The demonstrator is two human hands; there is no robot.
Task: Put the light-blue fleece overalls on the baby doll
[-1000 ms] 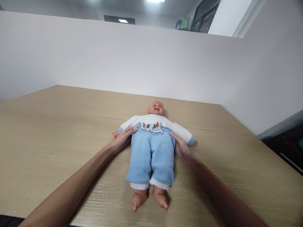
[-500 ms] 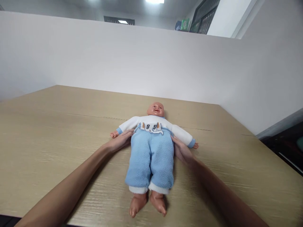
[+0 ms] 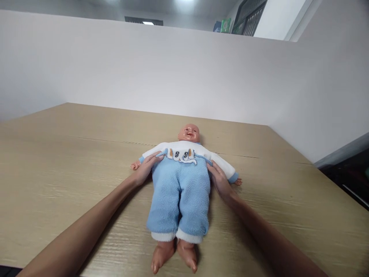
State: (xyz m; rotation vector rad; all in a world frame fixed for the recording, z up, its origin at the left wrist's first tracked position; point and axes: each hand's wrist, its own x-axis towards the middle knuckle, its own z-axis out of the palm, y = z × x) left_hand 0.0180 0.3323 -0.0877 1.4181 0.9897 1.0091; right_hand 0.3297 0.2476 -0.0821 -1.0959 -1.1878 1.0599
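A bald baby doll (image 3: 189,132) lies on its back, head toward the wall and bare feet toward me. It wears a white top (image 3: 221,164) with blue cuffs and fuzzy light blue trousers (image 3: 180,192) with white hems and an elephant face at the waist. My left hand (image 3: 146,166) is closed on the trousers' waistband at the left, pulling it outward. On the opposite side, my right hand (image 3: 218,177) pinches the waistband near the doll's hip. Some fingertips are hidden by the cloth.
The doll rests on a wide wood-grain table (image 3: 86,154) with thin seams. A white partition wall (image 3: 161,69) rises behind it. A dark object (image 3: 346,173) stands beyond the table's right edge.
Both hands have spread the waistband wider and closed on it. The doll's legs and trousers have shifted slightly left and toward me.
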